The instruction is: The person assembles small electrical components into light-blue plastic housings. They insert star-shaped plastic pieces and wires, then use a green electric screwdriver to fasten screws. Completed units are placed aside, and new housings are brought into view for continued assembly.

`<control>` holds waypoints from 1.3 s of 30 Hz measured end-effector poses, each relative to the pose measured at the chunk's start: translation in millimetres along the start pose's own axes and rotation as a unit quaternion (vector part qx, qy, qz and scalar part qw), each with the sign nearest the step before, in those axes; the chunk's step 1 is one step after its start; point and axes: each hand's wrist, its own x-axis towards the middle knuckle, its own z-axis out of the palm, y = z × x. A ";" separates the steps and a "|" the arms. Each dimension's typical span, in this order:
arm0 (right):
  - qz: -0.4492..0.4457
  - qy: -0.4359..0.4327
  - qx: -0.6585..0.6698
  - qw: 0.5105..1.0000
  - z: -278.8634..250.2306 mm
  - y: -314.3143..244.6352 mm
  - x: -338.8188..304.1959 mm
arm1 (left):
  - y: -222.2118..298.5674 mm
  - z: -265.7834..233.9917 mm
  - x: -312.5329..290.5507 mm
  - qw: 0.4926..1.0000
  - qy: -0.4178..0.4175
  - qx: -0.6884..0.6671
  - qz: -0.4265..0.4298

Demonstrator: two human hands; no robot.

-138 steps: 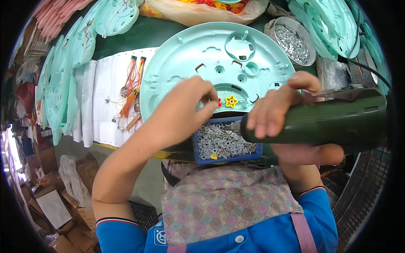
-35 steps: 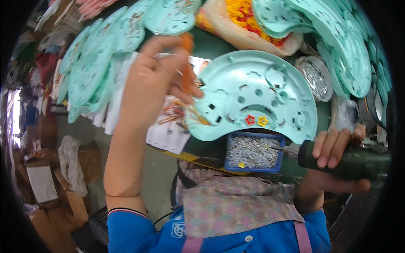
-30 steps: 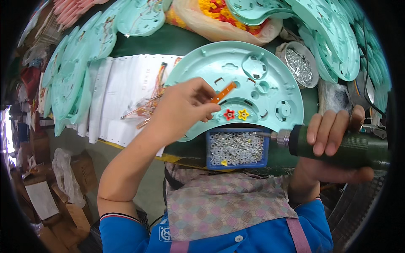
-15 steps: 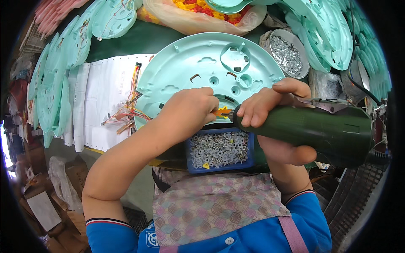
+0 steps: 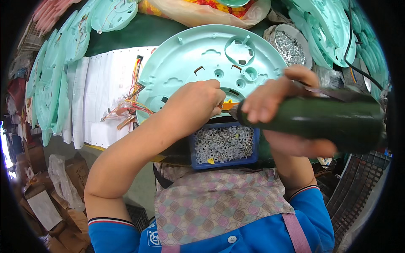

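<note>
An orange strip (image 5: 230, 106) is held over the near edge of a pale green shell (image 5: 194, 48), pinched between the nearly closed fingers of the left hand (image 5: 200, 99). A dark green power screwdriver (image 5: 333, 120) is gripped by the curled, blurred right hand (image 5: 272, 101), its tip close by the strip; contact cannot be told. Little room is left between the shell's near edge and a blue box (image 5: 225, 163) of small parts. Left of the shell, wires (image 5: 133, 101) are laid on white paper (image 5: 101, 84). Bare table (image 5: 120, 38) is left open beyond its upper left edge; its right is crowded by a bowl (image 5: 309, 56).
</note>
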 end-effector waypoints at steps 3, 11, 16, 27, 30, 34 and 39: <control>-0.090 -0.053 0.124 0.987 -8.8 -2.7 -2.6 | 6.7 -2.0 -7.4 0.999 0.035 -0.019 -0.031; -0.005 -0.087 0.107 0.990 -10.2 -4.9 -22.7 | 28.2 17.3 -36.5 0.977 0.183 -0.111 0.011; -0.031 -0.076 0.130 0.988 -13.3 -6.3 -22.5 | 38.6 8.6 -49.8 0.989 0.134 -0.059 0.035; -0.090 -0.072 0.129 0.985 -15.7 -18.9 -19.1 | 38.4 11.5 -52.8 0.989 0.121 -0.071 0.050; -0.096 -0.069 0.131 0.984 -14.4 -21.2 -18.3 | 41.0 6.5 -54.6 0.987 0.124 -0.083 0.053; -0.103 -0.063 0.131 0.984 -13.6 -21.4 -17.7 | 38.4 6.0 -54.5 0.985 0.138 -0.077 0.072; -0.106 -0.058 0.126 0.985 -9.9 -24.6 -17.8 | 35.2 8.9 -55.3 0.979 0.168 -0.090 0.073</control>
